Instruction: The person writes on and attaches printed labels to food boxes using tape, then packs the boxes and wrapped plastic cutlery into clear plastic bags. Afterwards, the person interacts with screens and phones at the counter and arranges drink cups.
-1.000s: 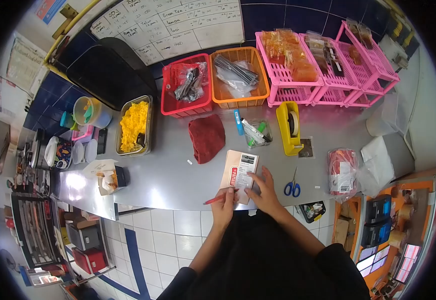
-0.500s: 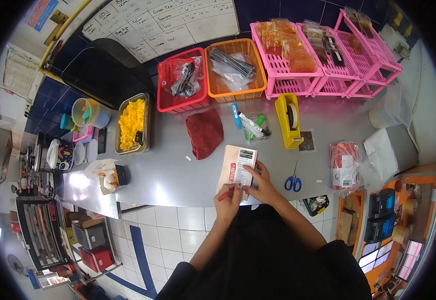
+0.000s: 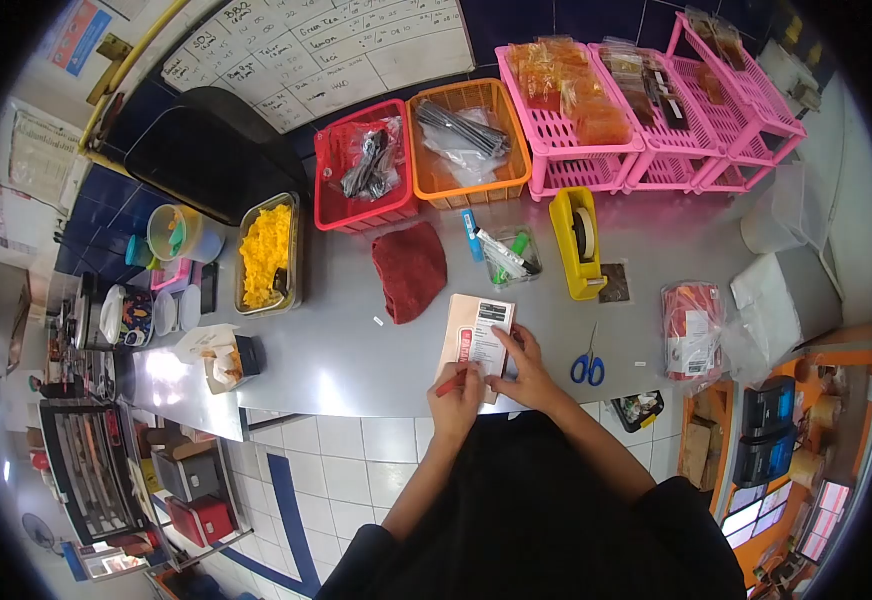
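1 open food box (image 3: pixel 252 358) stood toward the left of my steel counter (image 3: pixel 301 345), and behind it to the right was a clear tray (image 3: pixel 297 262) heaped with yellow food (image 3: pixel 268 250). Next along lay a crumpled, dark red cloth (image 3: pixel 411 270).

At the near edge, my left hand (image 3: pixel 456 402) was clamped on a red pen (image 3: pixel 452 385), over the lower part of some brown paper (image 3: pixel 453 335). That paper lay on the counter before me, carrying a red label (image 3: pixel 465 345) and a white printed slip (image 3: pixel 487 350). I could not tell whether the pen's tip touched it. Had the pen rolled in my fingers, a stroke could have gone astray; had any ink been wet, my knuckles might have smeared it.

Beyond the paper sat some markers (image 3: pixel 504 252). My right hand (image 3: pixel 528 378) rested on the paper's right side, fingers apart, and seemed to steady it. Too light a press could have let it pivot, or slip off the counter, its lower end being so near the edge.

Farther right were a yellow tape dispenser (image 3: pixel 571 250) and, nearer me, blue scissors (image 3: pixel 588 368); a careless sweep of my right forearm could have knocked these down.
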`<state>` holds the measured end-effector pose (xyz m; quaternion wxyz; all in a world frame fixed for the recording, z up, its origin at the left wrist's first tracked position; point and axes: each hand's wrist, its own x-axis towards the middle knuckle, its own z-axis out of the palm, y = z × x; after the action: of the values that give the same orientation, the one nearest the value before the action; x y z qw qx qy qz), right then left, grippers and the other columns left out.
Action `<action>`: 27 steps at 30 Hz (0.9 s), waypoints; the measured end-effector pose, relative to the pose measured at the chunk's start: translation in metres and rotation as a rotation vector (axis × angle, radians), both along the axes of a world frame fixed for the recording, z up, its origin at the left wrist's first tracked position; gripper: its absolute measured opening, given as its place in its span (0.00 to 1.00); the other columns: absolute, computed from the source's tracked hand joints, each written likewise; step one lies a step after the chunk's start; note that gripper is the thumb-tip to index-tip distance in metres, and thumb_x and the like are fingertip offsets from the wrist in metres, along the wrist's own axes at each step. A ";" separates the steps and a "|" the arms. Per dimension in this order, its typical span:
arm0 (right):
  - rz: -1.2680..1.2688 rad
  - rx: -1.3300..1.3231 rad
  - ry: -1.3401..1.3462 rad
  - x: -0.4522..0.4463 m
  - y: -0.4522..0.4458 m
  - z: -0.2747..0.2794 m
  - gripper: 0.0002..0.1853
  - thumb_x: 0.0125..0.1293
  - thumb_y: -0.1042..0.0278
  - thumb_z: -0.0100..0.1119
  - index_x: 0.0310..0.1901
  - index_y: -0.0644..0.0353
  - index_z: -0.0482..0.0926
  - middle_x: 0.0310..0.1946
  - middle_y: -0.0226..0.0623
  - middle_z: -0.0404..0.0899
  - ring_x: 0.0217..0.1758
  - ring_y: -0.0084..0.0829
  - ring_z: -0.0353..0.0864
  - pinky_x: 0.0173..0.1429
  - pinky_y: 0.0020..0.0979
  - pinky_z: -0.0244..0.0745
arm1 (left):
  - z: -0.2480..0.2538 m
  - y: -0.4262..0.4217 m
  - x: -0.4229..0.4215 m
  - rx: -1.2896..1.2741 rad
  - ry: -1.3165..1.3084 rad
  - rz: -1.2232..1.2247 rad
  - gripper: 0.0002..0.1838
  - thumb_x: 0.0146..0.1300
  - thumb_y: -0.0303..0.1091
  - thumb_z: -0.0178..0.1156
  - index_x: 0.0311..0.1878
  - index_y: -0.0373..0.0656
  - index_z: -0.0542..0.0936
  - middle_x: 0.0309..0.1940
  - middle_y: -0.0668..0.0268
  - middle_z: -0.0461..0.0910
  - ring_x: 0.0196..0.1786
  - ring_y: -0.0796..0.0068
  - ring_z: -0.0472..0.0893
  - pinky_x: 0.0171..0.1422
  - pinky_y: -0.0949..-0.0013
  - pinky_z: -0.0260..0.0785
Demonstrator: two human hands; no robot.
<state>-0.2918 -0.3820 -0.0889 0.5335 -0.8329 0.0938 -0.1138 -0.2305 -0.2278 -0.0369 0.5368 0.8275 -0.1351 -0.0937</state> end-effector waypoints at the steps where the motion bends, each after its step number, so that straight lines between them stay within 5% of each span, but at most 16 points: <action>1: -0.011 0.024 0.005 0.000 -0.001 0.002 0.49 0.48 0.60 0.77 0.74 0.46 0.64 0.70 0.59 0.54 0.74 0.58 0.54 0.77 0.51 0.51 | -0.002 0.000 0.001 0.002 -0.002 -0.002 0.11 0.71 0.35 0.61 0.43 0.34 0.81 0.30 0.60 0.85 0.31 0.76 0.83 0.37 0.72 0.75; 7: -0.025 -0.003 0.001 0.001 -0.003 0.004 0.52 0.47 0.59 0.77 0.75 0.48 0.60 0.69 0.59 0.55 0.73 0.58 0.56 0.76 0.50 0.54 | -0.008 -0.005 0.000 0.009 0.021 -0.064 0.10 0.71 0.34 0.61 0.43 0.35 0.81 0.31 0.61 0.85 0.32 0.77 0.83 0.38 0.73 0.74; 10: -0.030 -0.016 0.020 0.001 -0.004 0.008 0.52 0.47 0.59 0.78 0.75 0.48 0.60 0.68 0.59 0.55 0.72 0.58 0.56 0.76 0.50 0.55 | -0.003 -0.009 0.002 -0.027 0.008 0.110 0.11 0.71 0.35 0.61 0.44 0.35 0.81 0.30 0.62 0.85 0.33 0.78 0.83 0.39 0.73 0.74; 13: -0.030 -0.012 0.028 0.001 -0.005 0.008 0.52 0.46 0.59 0.78 0.75 0.48 0.61 0.68 0.59 0.56 0.72 0.58 0.57 0.76 0.50 0.55 | 0.001 -0.011 0.002 0.089 -0.086 -0.118 0.11 0.72 0.35 0.60 0.45 0.35 0.80 0.29 0.62 0.84 0.33 0.78 0.82 0.38 0.73 0.74; 15: -0.031 0.008 0.021 0.001 -0.006 0.009 0.52 0.46 0.59 0.78 0.75 0.48 0.61 0.67 0.59 0.56 0.71 0.58 0.57 0.76 0.50 0.56 | 0.004 -0.017 0.005 -0.032 0.058 0.119 0.10 0.69 0.35 0.63 0.43 0.38 0.82 0.29 0.58 0.86 0.31 0.72 0.86 0.37 0.69 0.75; 18: -0.001 0.021 0.054 0.000 -0.008 0.012 0.53 0.47 0.65 0.79 0.76 0.47 0.59 0.70 0.56 0.52 0.74 0.57 0.54 0.76 0.47 0.57 | -0.006 -0.014 0.008 0.098 -0.020 -0.100 0.09 0.69 0.35 0.62 0.44 0.39 0.82 0.28 0.59 0.85 0.30 0.72 0.85 0.37 0.70 0.75; 21: 0.003 0.025 0.036 0.000 -0.009 0.014 0.53 0.47 0.64 0.79 0.75 0.47 0.60 0.70 0.56 0.52 0.74 0.57 0.55 0.76 0.47 0.57 | -0.013 -0.020 0.012 -0.056 0.029 0.099 0.08 0.69 0.36 0.63 0.43 0.42 0.83 0.29 0.60 0.85 0.30 0.71 0.85 0.37 0.70 0.75; 27: 0.003 -0.030 0.046 0.000 -0.010 0.012 0.53 0.47 0.61 0.79 0.75 0.47 0.60 0.70 0.58 0.52 0.73 0.57 0.55 0.76 0.47 0.57 | -0.004 -0.024 0.018 0.056 -0.045 -0.064 0.07 0.68 0.34 0.62 0.42 0.42 0.82 0.29 0.61 0.85 0.30 0.70 0.85 0.38 0.68 0.75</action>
<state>-0.2915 -0.3920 -0.0767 0.5188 -0.8433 0.1032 -0.0952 -0.2121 -0.2514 -0.0405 0.5071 0.8394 -0.1706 -0.0959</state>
